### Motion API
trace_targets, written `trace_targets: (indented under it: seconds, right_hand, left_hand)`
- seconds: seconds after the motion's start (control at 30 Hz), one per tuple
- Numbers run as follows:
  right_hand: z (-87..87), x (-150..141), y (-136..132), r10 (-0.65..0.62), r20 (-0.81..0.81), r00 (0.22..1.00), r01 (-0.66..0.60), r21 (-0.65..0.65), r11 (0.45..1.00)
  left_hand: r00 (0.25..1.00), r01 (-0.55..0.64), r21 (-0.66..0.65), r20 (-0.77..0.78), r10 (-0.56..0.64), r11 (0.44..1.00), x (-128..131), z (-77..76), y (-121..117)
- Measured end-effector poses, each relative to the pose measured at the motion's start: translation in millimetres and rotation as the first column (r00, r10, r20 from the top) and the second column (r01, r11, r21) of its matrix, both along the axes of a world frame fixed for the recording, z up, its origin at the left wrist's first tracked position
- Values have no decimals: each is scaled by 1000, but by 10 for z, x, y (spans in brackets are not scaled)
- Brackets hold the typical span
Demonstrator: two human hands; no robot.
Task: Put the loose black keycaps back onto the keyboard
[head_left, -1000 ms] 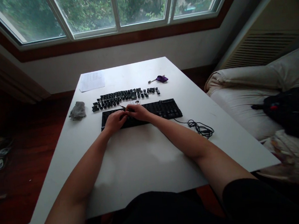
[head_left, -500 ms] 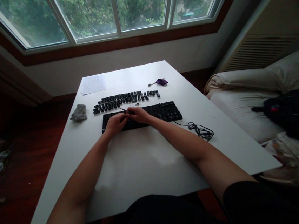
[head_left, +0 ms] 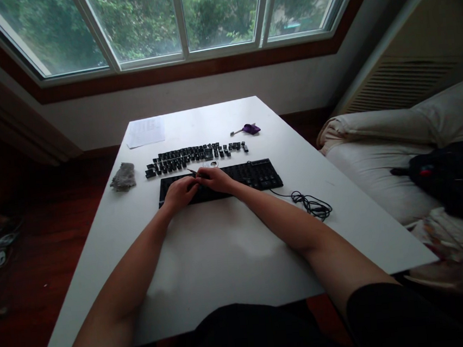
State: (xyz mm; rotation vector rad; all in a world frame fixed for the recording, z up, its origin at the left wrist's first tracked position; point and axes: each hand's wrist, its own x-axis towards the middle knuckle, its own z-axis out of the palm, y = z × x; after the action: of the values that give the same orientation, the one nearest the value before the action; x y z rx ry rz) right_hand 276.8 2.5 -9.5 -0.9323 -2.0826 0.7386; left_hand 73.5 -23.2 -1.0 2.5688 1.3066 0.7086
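Note:
A black keyboard [head_left: 258, 174] lies on the white table [head_left: 207, 263], its left part beneath both hands. My left hand [head_left: 180, 192] rests over that part, fingers drawn together near my right fingertips; what they pinch, if anything, is hidden. My right hand [head_left: 216, 179] is closed around a thin dark pointed tool [head_left: 191, 171], its tip poking out to the upper left; I cannot tell its exact kind. Just behind the keyboard, rows of loose black keycaps [head_left: 169, 165] stand on the table. A small clear ring-like item [head_left: 213, 164] sits close behind my right hand.
Left of the keycaps is a crumpled grey cloth [head_left: 122, 177]. Printed paper [head_left: 145, 132] lies at the far left corner. A brush [head_left: 236, 132] and a purple item [head_left: 251, 129] are at the back. The coiled cable [head_left: 311, 205] lies right of the keyboard.
The whole view has shifted slightly. Both hands stay together over the keyboard's left part, with the pointed tool in nearly the same position.

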Motion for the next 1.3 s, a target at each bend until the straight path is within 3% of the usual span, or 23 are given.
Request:
trace_targets:
  seconds: [1.3]
  right_hand:
    - [0,-10,27,6,-17,1000,-7,-30,1000]
  left_hand:
    - [997,-26,-50,69,30,998,3,46,-14]
